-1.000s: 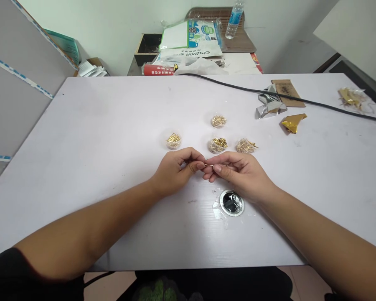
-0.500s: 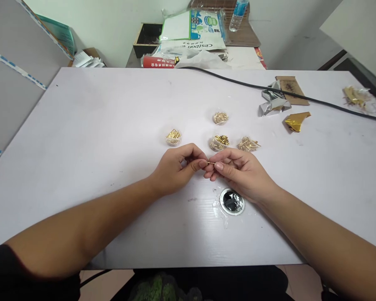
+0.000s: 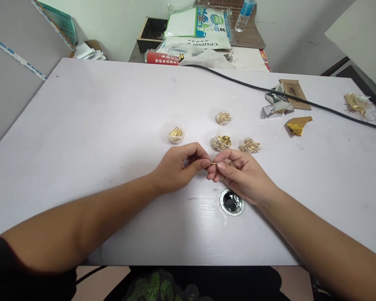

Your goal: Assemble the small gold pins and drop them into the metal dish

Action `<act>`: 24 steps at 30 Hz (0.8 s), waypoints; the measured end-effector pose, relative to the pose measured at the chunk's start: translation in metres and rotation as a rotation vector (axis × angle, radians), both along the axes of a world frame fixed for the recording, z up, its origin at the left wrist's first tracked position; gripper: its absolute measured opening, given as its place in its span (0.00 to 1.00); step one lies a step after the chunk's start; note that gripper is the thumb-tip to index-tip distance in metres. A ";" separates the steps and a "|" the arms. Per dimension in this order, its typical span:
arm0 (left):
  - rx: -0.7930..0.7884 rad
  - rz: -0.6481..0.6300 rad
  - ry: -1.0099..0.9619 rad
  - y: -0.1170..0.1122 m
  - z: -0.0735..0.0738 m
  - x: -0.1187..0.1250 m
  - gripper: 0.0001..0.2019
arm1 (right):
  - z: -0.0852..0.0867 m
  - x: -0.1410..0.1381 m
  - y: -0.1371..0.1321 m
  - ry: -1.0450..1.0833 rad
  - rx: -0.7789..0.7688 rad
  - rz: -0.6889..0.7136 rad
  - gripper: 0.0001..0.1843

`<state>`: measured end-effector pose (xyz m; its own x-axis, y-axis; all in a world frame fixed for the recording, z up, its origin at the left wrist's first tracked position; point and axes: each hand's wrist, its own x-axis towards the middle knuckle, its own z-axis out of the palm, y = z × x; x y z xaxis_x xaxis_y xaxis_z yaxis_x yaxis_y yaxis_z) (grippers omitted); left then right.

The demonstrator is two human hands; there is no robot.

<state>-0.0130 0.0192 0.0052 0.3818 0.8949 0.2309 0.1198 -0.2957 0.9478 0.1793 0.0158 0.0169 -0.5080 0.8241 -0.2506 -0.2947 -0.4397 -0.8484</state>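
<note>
My left hand (image 3: 178,167) and my right hand (image 3: 240,173) meet fingertip to fingertip just above the white table (image 3: 97,125). Both are closed in a pinch on one small gold pin (image 3: 212,163), which shows as a short sliver between the thumbs. Just beyond the hands lie several small clear dishes of gold pins: one at the left (image 3: 175,136), one in the middle (image 3: 221,143), one at the right (image 3: 249,145) and one farther back (image 3: 223,118). A round shiny lid (image 3: 232,202) lies flat under my right wrist.
A black cable (image 3: 269,91) runs across the table's far right. Crumpled silver foil (image 3: 276,106), a gold foil scrap (image 3: 298,125), a brown card (image 3: 293,88) and a clear bag of gold parts (image 3: 359,104) lie at the right. Boxes, bags and a water bottle (image 3: 245,11) sit behind the table.
The hands have stayed together on the pin, with the fingertips drawn slightly closer. The camera view has shifted a little, so the table appears moved.
</note>
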 end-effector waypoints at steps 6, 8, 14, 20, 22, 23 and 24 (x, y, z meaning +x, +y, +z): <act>0.050 -0.008 0.034 -0.001 -0.001 -0.001 0.07 | -0.001 0.001 -0.001 0.028 -0.053 0.029 0.07; 0.064 -0.011 0.038 -0.001 -0.002 -0.001 0.08 | -0.002 0.001 -0.001 0.045 -0.054 0.044 0.06; 0.068 -0.021 0.041 -0.002 -0.005 -0.002 0.07 | -0.004 -0.001 -0.003 0.065 -0.051 0.064 0.07; 0.079 -0.001 0.082 -0.004 -0.003 -0.001 0.07 | -0.006 -0.005 -0.006 0.010 -0.044 0.007 0.11; 0.080 -0.007 0.084 -0.006 -0.002 -0.001 0.07 | -0.007 -0.006 -0.007 0.015 -0.032 0.001 0.11; 0.080 -0.014 0.078 -0.006 -0.001 0.000 0.07 | -0.007 -0.007 -0.008 0.021 -0.027 0.001 0.11; 0.080 -0.023 0.068 -0.007 -0.001 0.000 0.07 | -0.008 -0.007 -0.008 0.024 -0.027 0.001 0.12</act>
<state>-0.0132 0.0127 0.0040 0.4196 0.8654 0.2740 0.1748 -0.3732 0.9112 0.1722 0.0078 0.0092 -0.5146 0.8170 -0.2601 -0.3147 -0.4622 -0.8291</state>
